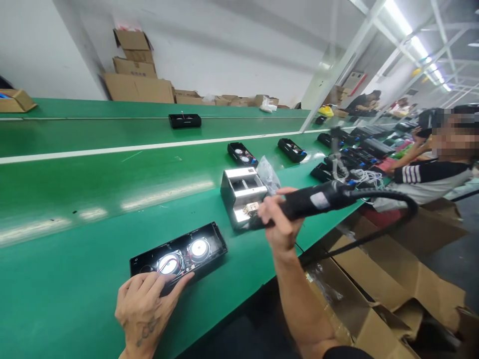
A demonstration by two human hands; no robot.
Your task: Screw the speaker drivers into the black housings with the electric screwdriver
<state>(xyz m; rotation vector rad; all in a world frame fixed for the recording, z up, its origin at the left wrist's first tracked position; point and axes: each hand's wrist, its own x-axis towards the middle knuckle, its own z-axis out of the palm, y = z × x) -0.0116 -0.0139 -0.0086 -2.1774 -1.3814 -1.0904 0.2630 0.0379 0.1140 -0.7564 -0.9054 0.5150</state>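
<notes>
My left hand [145, 301] grips the near left edge of a black speaker housing [215, 249], its fingers over the rim and the thumb along the near side. Two round speaker drivers with silvery backs and some red wire sit inside this open housing, which lies tilted across the green bench. Farther right, my right hand [280, 217] is wrapped round a black electric screwdriver [314, 199], with a thick black cable [407, 199] trailing from its rear. The screwdriver's front end is at a silver and black screw feeder [245, 187]; its tip is hard to make out.
More black housings [243, 154] [292, 149] stand beyond the feeder, beside a clear plastic bag [268, 174]. A co-worker [430, 169] sits at the right near several housings and white cables [368, 178]. Open cardboard boxes [374, 269] fill the floor at lower right.
</notes>
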